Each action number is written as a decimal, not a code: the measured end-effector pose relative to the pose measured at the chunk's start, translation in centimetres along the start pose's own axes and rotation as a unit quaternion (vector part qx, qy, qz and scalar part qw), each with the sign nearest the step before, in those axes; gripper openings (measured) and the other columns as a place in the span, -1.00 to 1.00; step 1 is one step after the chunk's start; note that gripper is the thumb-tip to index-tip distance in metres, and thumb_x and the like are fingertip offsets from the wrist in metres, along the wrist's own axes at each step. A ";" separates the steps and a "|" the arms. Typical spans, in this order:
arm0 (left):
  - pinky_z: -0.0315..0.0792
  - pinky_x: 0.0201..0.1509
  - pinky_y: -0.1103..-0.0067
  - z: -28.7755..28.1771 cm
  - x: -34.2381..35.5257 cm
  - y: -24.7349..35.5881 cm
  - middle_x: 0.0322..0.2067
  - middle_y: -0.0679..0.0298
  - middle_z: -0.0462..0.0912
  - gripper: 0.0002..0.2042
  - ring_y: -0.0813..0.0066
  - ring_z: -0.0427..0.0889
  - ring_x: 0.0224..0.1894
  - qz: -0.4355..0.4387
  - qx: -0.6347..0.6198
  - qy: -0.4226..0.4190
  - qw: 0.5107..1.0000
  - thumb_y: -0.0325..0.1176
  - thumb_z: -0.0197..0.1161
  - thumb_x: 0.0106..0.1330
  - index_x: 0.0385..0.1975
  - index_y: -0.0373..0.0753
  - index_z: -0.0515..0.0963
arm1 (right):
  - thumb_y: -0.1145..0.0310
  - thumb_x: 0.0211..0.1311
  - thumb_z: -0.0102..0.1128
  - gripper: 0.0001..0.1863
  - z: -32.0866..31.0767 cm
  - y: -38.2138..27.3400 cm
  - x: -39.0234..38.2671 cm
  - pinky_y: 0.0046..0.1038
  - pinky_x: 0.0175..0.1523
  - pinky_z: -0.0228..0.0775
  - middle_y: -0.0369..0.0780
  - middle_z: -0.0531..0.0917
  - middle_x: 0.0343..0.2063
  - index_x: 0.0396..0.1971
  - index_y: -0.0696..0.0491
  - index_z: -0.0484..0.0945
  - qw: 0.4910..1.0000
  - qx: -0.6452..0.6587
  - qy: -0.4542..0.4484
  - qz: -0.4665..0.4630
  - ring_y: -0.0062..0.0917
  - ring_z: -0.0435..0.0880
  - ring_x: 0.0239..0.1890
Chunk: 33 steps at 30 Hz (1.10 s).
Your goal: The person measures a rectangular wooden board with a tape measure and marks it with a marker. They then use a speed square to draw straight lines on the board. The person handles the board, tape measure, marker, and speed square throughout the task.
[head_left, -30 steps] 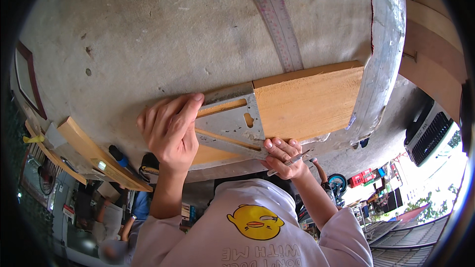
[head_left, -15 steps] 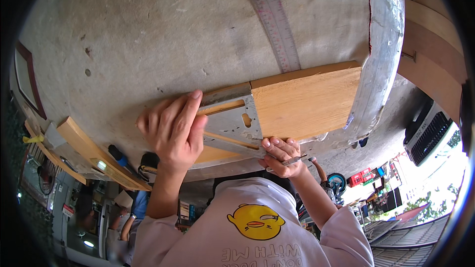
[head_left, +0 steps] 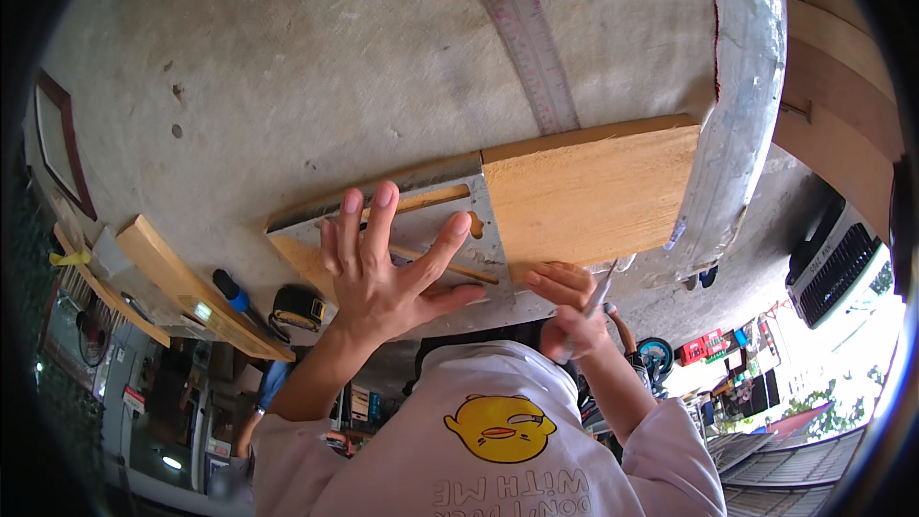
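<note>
A light wooden board lies along the near edge of the worktable. On its left part rests a flat metal triangular square with cut-out slots, one edge running across the board. My left hand is spread over the square, fingers apart, gripping nothing; whether its palm touches the metal is hard to see. Beside the square's near right corner, at the board's near edge, is my right hand. It holds a slim silver pen-like tool, tip pointing up and away from me; the grip is partly blurred.
A clear ruler lies beyond the board. Toward the left are a tape measure, a blue-and-black handled tool and a wooden bar. A clear sheet hangs over the right edge. Another person's arm shows lower left.
My left hand has moved right and nearer over the square, spreading its fingers. My right hand has pulled nearer and turned, so the pen-like tool now points more upward. The tape measure is more visible.
</note>
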<state>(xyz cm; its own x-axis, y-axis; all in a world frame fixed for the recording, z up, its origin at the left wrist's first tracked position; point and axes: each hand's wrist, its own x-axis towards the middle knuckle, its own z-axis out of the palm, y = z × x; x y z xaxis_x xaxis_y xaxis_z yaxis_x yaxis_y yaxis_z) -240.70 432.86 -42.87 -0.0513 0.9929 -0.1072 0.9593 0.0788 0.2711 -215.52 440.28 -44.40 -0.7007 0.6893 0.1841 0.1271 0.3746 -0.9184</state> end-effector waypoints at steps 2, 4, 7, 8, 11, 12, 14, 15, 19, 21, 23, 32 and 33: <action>-0.07 0.40 -0.06 0.0 0.0 0.1 0.42 -0.13 0.05 -0.16 -0.22 -0.04 0.46 -0.005 0.002 -0.002 1.000 0.60 0.10 0.02 0.34 0.38 0.36 | -0.11 0.24 0.24 -0.41 -0.4 -0.7 2.7 -0.22 -0.04 0.48 -0.03 0.67 -0.18 0.03 0.07 0.49 0.998 -0.008 0.061 0.000 -0.21 0.65 -0.01; -0.20 0.45 -0.01 0.2 0.1 0.2 0.42 -0.10 0.09 -0.20 -0.17 -0.05 0.48 -0.017 0.002 0.006 1.000 0.60 0.05 0.04 0.32 0.42 0.38 | -0.05 0.24 0.27 -0.43 -0.7 -1.5 5.7 -0.26 -0.12 0.49 -0.05 0.67 -0.24 0.05 0.11 0.54 0.996 -0.056 0.072 0.015 -0.21 0.68 -0.12; -0.43 0.52 0.07 0.6 0.1 0.4 0.42 -0.03 0.14 -0.27 -0.06 -0.06 0.51 -0.029 0.004 0.023 0.999 0.60 -0.06 0.11 0.27 0.48 0.42 | 0.16 0.17 0.39 -0.55 0.8 -1.3 8.5 -0.27 -0.11 0.50 -0.10 0.70 -0.23 -0.03 0.13 0.59 0.985 -0.155 0.078 0.023 -0.22 0.71 -0.14; -0.44 0.52 0.07 0.6 0.1 0.4 0.43 -0.03 0.14 -0.28 -0.06 -0.06 0.51 -0.031 0.006 0.026 0.999 0.60 -0.06 0.11 0.26 0.49 0.43 | 0.25 0.13 0.43 -0.58 1.4 -1.1 8.9 -0.25 -0.09 0.51 -0.12 0.71 -0.24 -0.06 0.13 0.60 0.980 -0.180 0.081 0.023 -0.22 0.72 -0.13; -0.46 0.52 0.07 0.5 0.2 0.6 0.43 -0.01 0.15 -0.30 -0.05 -0.06 0.51 -0.041 0.008 0.022 0.999 0.59 -0.05 0.11 0.24 0.50 0.45 | 0.43 0.01 0.47 -0.59 1.9 -0.8 9.8 -0.20 -0.03 0.51 -0.19 0.73 -0.25 -0.08 0.11 0.61 0.972 -0.216 0.081 0.028 -0.23 0.72 -0.05; -0.46 0.52 0.07 0.3 0.2 0.7 0.43 0.00 0.16 -0.31 -0.04 -0.06 0.51 -0.044 0.007 0.019 0.999 0.59 -0.04 0.11 0.23 0.51 0.46 | 0.48 -0.03 0.48 -0.57 2.0 -0.8 10.0 -0.19 0.00 0.51 -0.21 0.74 -0.25 -0.08 0.11 0.61 0.971 -0.222 0.080 0.030 -0.23 0.71 -0.02; -0.47 0.51 0.07 0.3 0.3 0.8 0.42 0.01 0.16 -0.32 -0.04 -0.05 0.51 -0.053 0.000 0.019 0.998 0.58 -0.02 0.11 0.22 0.51 0.47 | 0.44 0.00 0.48 -0.60 2.2 -0.7 9.9 -0.18 0.05 0.50 -0.23 0.74 -0.25 -0.10 0.07 0.63 0.970 -0.227 0.077 0.027 -0.23 0.70 0.02; -0.47 0.51 0.07 0.3 0.3 0.9 0.42 0.02 0.17 -0.32 -0.04 -0.05 0.51 -0.057 -0.004 0.019 0.998 0.58 -0.01 0.11 0.22 0.51 0.47 | 0.44 0.00 0.48 -0.61 2.4 -0.7 9.8 -0.18 0.05 0.50 -0.23 0.74 -0.24 -0.10 0.06 0.63 0.971 -0.227 0.078 0.021 -0.24 0.70 0.02; -0.38 0.49 0.01 0.1 0.3 1.0 0.42 0.00 0.15 -0.29 -0.07 -0.04 0.50 -0.059 -0.008 0.012 0.998 0.57 0.09 0.03 0.20 0.47 0.51 | 0.41 0.03 0.47 -0.64 2.4 -0.7 9.8 -0.21 0.06 0.48 -0.26 0.75 -0.24 -0.11 0.04 0.66 0.968 -0.242 0.068 0.010 -0.27 0.70 0.03; -0.22 0.44 -0.09 -0.2 0.4 0.9 0.42 -0.06 0.10 -0.22 -0.15 -0.05 0.49 -0.048 0.002 0.007 0.999 0.56 0.22 -0.09 0.18 0.39 0.54 | 0.39 0.04 0.46 -0.65 2.1 -1.2 10.0 -0.24 0.05 0.48 -0.27 0.75 -0.24 -0.11 0.04 0.67 0.967 -0.247 0.058 0.015 -0.28 0.69 0.03; -0.20 0.43 -0.11 -0.2 0.5 1.0 0.42 -0.06 0.10 -0.23 -0.16 -0.05 0.49 -0.052 -0.004 0.006 0.999 0.55 0.24 -0.09 0.18 0.39 0.54 | 0.37 0.04 0.46 -0.65 1.9 -1.6 9.6 -0.25 0.04 0.47 -0.28 0.75 -0.25 -0.12 0.05 0.68 0.967 -0.250 0.048 0.021 -0.30 0.69 0.02; -0.12 0.36 -0.19 -0.5 0.6 0.8 0.44 -0.03 0.06 -0.20 -0.22 0.00 0.45 -0.039 -0.012 0.012 0.999 0.52 0.22 -0.04 0.28 0.38 0.45 | 0.39 -0.03 0.48 -0.62 0.6 -4.2 4.5 -0.29 0.00 0.46 -0.31 0.74 -0.29 -0.12 0.05 0.68 0.968 -0.243 -0.004 0.059 -0.33 0.68 0.01; -0.11 0.35 -0.20 -0.6 0.6 0.8 0.43 -0.03 0.07 -0.19 -0.21 0.01 0.45 -0.034 -0.019 0.019 0.999 0.51 0.24 -0.04 0.28 0.35 0.45 | 0.40 -0.03 0.48 -0.61 0.5 -4.6 3.6 -0.30 0.00 0.46 -0.31 0.74 -0.29 -0.12 0.05 0.68 0.968 -0.242 -0.010 0.064 -0.33 0.68 0.01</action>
<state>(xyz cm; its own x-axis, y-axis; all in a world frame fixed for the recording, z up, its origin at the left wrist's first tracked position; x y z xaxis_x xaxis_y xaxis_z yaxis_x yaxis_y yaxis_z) -240.17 433.61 -42.19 -0.1283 0.9877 -0.0897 0.9422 0.1496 0.2998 -219.00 440.73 -39.72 -0.6708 0.7386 0.0675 0.5243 0.5366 -0.6611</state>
